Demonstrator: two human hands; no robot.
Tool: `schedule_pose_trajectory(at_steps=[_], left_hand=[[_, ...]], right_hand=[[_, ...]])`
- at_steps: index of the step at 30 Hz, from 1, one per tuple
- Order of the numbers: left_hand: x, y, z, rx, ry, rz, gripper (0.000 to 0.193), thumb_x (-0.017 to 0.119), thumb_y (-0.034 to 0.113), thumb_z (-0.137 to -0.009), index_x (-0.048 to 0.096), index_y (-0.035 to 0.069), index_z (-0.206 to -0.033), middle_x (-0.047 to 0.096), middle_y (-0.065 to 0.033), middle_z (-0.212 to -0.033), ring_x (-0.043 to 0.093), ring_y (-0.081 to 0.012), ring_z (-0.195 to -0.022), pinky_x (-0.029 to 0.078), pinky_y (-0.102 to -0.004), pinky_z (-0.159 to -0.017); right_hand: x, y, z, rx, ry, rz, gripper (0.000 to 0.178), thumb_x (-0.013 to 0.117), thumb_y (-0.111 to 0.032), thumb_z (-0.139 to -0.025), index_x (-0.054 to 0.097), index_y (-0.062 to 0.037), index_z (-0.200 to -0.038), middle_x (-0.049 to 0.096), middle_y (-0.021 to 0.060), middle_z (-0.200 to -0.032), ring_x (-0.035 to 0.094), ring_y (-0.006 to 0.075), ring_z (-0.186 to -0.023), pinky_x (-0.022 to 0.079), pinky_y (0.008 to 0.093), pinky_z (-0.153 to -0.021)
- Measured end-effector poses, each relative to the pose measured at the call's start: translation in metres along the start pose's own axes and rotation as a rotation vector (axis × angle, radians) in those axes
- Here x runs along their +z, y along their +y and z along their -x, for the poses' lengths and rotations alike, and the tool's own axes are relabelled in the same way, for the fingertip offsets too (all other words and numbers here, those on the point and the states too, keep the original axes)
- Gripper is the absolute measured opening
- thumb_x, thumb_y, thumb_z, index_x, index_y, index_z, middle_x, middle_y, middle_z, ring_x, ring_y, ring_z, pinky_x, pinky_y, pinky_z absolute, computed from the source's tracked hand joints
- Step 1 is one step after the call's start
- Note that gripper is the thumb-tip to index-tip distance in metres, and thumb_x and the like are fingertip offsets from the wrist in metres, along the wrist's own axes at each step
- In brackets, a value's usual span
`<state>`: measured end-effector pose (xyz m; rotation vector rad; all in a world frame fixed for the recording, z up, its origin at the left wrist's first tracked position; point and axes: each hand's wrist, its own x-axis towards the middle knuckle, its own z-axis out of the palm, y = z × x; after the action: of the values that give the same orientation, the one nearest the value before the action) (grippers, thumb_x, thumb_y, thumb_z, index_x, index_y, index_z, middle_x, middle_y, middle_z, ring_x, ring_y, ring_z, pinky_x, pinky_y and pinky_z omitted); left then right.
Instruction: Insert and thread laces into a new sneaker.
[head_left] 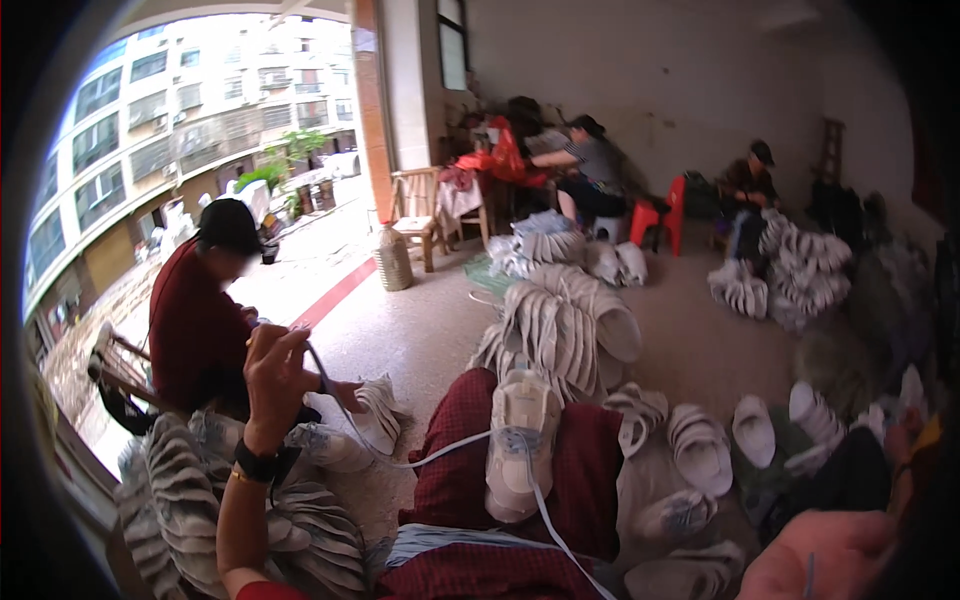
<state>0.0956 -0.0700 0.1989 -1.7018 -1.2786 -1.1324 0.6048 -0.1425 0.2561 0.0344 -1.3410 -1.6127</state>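
Observation:
A pale beige and white sneaker (523, 440) rests on my lap, toe pointing away, over dark red checked cloth. Bluish-white shoelace (452, 444) runs from it in two lengths. One sags and then rises to my left hand (275, 375), which is raised with its fingers pinched on the lace. The other drops past the lower edge of the picture. My right hand (825, 555) is large and blurred at the lower right, closed, with a thin bluish strand of lace against it. Its separate fingers are hard to make out.
Stacks of nested pale shoe uppers (555, 335) lie ahead, with more uppers (180, 500) at my left and loose shoes (700, 450) at my right. A person in dark red (200, 320) sits close on the left. Others sit farther back near a red chair (662, 215).

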Motion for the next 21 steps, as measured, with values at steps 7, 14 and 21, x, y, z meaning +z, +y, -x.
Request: schedule_pose_trajectory(at_steps=[7,14,21], left_hand=[[-0.048,0.008,0.024,-0.241,0.334,-0.085,0.026,0.053,-0.006,-0.093,0.069,-0.001,-0.112,0.066,-0.0085,-0.096,0.065,-0.0149,-0.083,0.053,-0.0258,-0.075],[0.026,0.048,0.035,-0.495,0.272,0.797,0.025,0.056,-0.002,-0.096,0.067,-0.003,-0.118,0.07,-0.0093,-0.092,0.068,-0.0132,-0.083,0.053,-0.0246,-0.073],[0.128,0.102,0.062,-0.715,-0.385,1.217,0.024,0.064,0.007,-0.093,0.069,-0.002,-0.114,0.072,-0.0067,-0.097,0.061,-0.0109,-0.081,0.049,-0.0257,-0.074]], right_hand=[[0.0,0.0,0.05,0.436,-0.123,0.141,0.016,0.051,-0.015,-0.099,0.056,-0.0014,-0.093,0.061,0.0145,-0.092,0.058,0.0283,-0.078,0.051,0.0405,-0.076],[0.038,-0.067,0.133,1.742,-0.076,-0.288,0.019,0.058,-0.015,-0.095,0.067,0.0011,-0.099,0.068,0.0091,-0.09,0.065,0.0157,-0.079,0.048,0.0244,-0.065],[0.092,-0.176,0.176,2.043,-0.684,-1.14,0.016,0.075,-0.015,-0.091,0.068,-0.0007,-0.095,0.069,0.0011,-0.086,0.063,0.0071,-0.076,0.047,0.0207,-0.066]])
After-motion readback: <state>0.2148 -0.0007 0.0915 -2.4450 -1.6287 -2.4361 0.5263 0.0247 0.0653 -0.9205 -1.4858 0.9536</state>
